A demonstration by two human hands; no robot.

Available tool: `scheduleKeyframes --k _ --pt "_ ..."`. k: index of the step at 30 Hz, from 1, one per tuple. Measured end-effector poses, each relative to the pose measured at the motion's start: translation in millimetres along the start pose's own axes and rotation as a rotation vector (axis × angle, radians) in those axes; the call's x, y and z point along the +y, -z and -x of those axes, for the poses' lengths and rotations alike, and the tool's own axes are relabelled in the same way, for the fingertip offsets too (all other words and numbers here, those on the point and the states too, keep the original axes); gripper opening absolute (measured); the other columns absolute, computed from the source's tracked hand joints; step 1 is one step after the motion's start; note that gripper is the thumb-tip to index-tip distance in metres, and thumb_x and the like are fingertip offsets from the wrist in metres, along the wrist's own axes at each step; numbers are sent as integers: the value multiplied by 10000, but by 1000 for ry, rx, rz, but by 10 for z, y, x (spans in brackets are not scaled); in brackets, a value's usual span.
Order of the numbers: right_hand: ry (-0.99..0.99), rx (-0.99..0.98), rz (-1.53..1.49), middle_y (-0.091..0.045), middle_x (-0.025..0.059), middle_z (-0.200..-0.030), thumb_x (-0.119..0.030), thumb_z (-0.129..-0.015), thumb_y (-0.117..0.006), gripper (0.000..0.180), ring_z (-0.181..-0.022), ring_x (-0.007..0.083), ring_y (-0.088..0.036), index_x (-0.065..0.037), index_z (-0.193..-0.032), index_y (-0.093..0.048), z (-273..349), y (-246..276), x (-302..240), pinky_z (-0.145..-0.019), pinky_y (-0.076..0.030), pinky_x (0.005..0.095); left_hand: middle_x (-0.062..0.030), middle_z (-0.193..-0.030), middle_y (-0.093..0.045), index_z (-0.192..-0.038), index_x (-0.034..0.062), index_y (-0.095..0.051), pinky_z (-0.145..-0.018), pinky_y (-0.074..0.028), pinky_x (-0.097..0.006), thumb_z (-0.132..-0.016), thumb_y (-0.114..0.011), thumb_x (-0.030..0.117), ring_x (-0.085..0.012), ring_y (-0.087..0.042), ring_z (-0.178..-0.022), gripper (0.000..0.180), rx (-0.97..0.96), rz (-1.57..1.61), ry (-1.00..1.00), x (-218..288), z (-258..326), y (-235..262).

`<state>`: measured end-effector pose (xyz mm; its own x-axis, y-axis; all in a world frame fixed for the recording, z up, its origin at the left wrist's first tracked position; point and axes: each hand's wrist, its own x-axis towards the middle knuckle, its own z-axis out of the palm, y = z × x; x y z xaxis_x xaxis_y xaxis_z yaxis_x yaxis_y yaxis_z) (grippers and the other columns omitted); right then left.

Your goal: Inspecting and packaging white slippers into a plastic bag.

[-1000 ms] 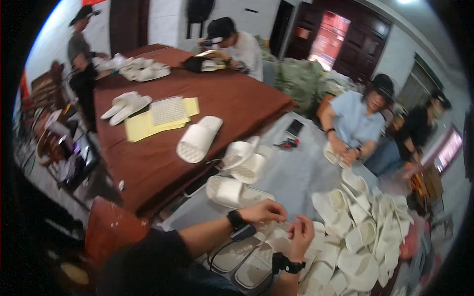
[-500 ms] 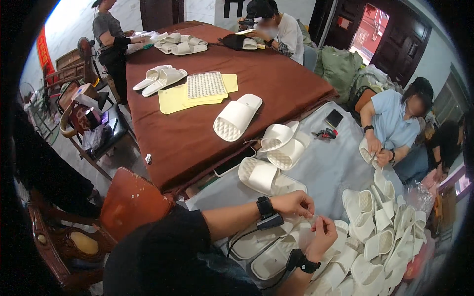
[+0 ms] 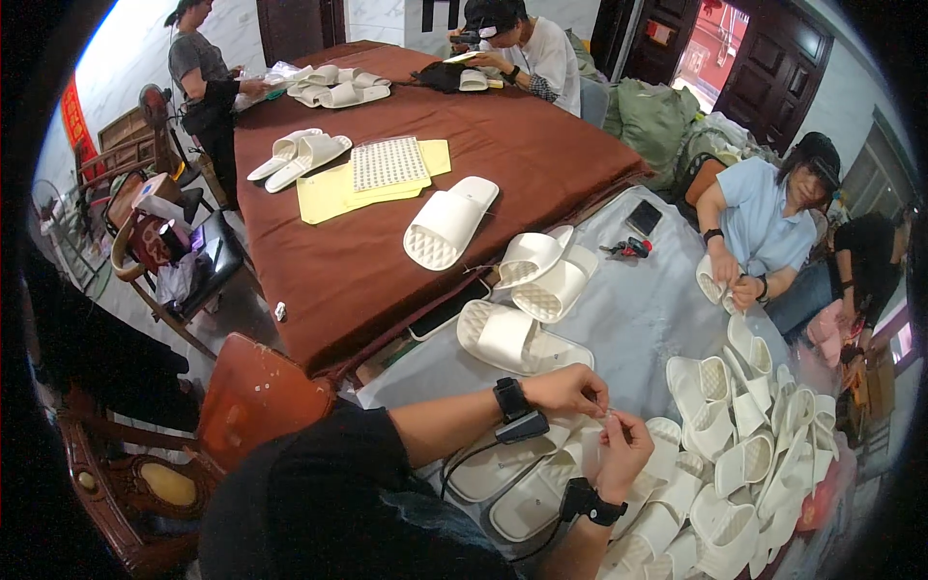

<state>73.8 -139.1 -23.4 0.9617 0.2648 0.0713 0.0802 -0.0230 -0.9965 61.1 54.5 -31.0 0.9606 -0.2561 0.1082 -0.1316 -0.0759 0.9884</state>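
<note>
My left hand (image 3: 568, 390) and my right hand (image 3: 622, 452) are both closed, their fingertips pinched close together over the near table. Whatever they hold is too small and pale to make out. Directly beneath them lies a pair of white slippers (image 3: 527, 505) with quilted footbeds, partly covered by my forearms and hands. Just beyond my left hand another white slipper (image 3: 522, 338) rests on the grey-white cover. To the right of my right hand a large heap of white slippers (image 3: 725, 454) is piled up.
On the brown-covered table (image 3: 329, 271) are a single slipper (image 3: 450, 222), yellow sheets (image 3: 324, 198) and a white sheet of small dark marks (image 3: 389, 164). A phone (image 3: 644, 217) and keys (image 3: 630, 248) lie ahead. A person (image 3: 768, 217) at right handles a slipper; others work at the far end.
The view has shifted slightly, so the scene sits a little further left. My hands stay pinched together over the slippers. The person at right has raised their head.
</note>
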Motion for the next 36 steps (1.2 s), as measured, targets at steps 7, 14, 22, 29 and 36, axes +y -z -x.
scheduleKeyframes --k 7,14,22,29,36 --pt "-7 10 -12 -599 16 -694 -10 -870 -654 31 -588 79 -532 15 -887 -661 -45 1 68 -552 -433 211 -2 -803 -649 -888 -9 -671 -721 -469 -256 -861 -721 126 -88 -559 -755 146 -10 99 -42 -41 -19 5" --pt "-33 13 0 -600 21 -693 -17 -877 -648 33 -583 83 -537 13 -884 -660 -35 -25 22 -550 -433 211 -5 -808 -654 -883 -11 -669 -720 -468 -252 -859 -712 107 -86 -563 -765 128 -14 82 -43 -21 0 29" --pt "-3 -4 -26 -610 26 -695 -17 -870 -658 31 -587 81 -542 14 -873 -661 -31 -23 56 -540 -429 207 -1 -798 -647 -893 -17 -664 -703 -466 -261 -867 -712 124 -86 -556 -743 151 -29 72 -44 -73 -12 13" --pt "-18 17 -19 -622 36 -717 -21 -862 -675 50 -593 85 -546 23 -883 -667 -1 -53 -15 -543 -438 211 -5 -789 -645 -879 -23 -660 -693 -464 -260 -861 -711 117 -86 -552 -740 151 -29 97 -102 -55 -6 14" --pt "8 38 -43 -613 26 -702 -30 -878 -662 39 -587 79 -540 8 -876 -653 13 -57 -26 -542 -430 208 -6 -790 -649 -883 -24 -663 -691 -468 -257 -859 -709 106 -86 -558 -736 140 -7 88 -68 -33 1 10"
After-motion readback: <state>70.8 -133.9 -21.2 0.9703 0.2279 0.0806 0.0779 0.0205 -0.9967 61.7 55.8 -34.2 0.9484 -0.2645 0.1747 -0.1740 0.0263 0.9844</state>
